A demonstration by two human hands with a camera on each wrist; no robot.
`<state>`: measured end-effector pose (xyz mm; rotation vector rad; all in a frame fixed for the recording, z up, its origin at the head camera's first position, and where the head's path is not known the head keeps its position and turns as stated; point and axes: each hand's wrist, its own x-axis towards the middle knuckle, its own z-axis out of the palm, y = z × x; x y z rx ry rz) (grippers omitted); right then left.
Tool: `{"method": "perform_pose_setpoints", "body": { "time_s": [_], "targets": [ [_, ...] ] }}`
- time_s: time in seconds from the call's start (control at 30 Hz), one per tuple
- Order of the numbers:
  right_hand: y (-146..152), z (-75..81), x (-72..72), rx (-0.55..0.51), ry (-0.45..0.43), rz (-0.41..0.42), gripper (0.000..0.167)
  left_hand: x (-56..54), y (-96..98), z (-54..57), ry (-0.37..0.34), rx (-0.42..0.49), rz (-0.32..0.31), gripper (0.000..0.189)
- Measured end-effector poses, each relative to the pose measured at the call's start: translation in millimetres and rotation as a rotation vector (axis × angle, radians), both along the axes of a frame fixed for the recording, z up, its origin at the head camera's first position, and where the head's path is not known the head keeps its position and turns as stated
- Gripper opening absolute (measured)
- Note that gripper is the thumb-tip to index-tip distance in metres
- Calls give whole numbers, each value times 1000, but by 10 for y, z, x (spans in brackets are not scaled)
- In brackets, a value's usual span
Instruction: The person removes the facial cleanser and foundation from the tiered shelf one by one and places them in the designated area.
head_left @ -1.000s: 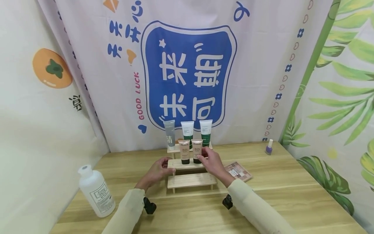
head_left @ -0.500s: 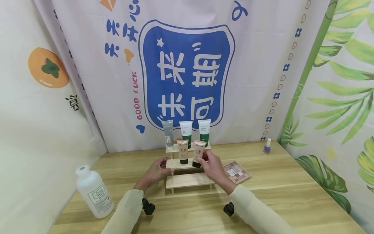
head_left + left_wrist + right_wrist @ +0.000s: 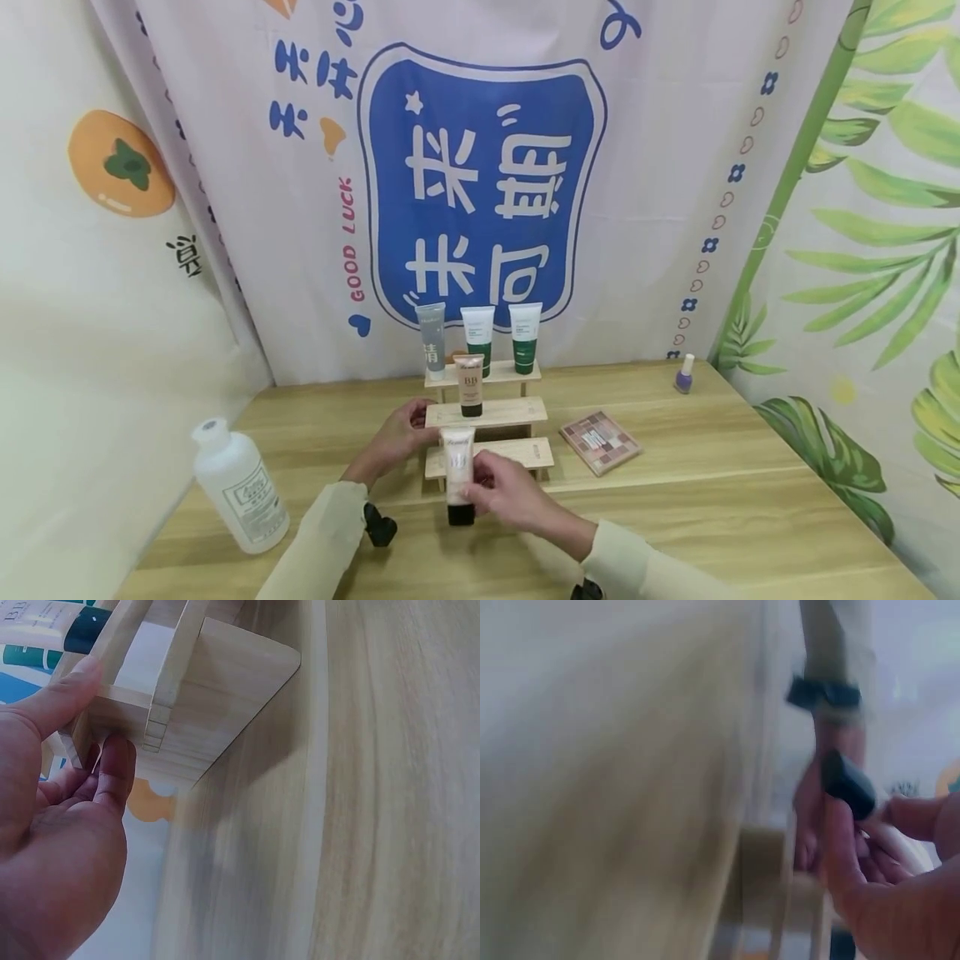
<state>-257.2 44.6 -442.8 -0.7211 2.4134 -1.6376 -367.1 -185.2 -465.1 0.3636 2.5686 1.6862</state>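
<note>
In the head view my right hand [image 3: 517, 493] holds a pink BB cream tube [image 3: 457, 462] with a black cap, in front of the stand's lowest step. The right wrist view is blurred and shows the tube's dark cap [image 3: 849, 785] between thumb and fingers. My left hand [image 3: 397, 442] grips the left end of the wooden three-step stand [image 3: 517, 411]. In the left wrist view its thumb lies on top of the middle step and its fingers are underneath. Another BB cream tube [image 3: 470, 387] stands upright on that middle step.
Along the top step stand a grey tube [image 3: 431, 342] and two white-and-green tubes, one a white-and-green tube [image 3: 525, 337] at right. An eyeshadow palette [image 3: 600, 442] lies right of the stand. A white bottle [image 3: 243, 492] stands at left, purple nail polish [image 3: 684, 377] at back right.
My right hand has lifted the right-hand BB cream tube off the middle step and brought it forward, down and left. My left hand has stayed at the stand's left end.
</note>
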Motion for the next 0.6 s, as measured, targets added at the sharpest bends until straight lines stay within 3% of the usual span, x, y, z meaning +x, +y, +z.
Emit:
{"method": "perform_pose_setpoints", "body": {
  "time_s": [0.13,0.23,0.37,0.6],
  "targets": [
    [-162,-95,171,28,-101,59,14,-11,5,26,11,-13,-6,63],
    [-285,-204,297,5,-217,103,13,31,22,72,14,-17,-2,62],
    [-419,-276,405,-29,-303,152,12,39,36,65,10,-22,20,60],
    [-521,-303,442,47,-254,189,7,-28,-8,-20,17,-15,6,64]
  ]
}}
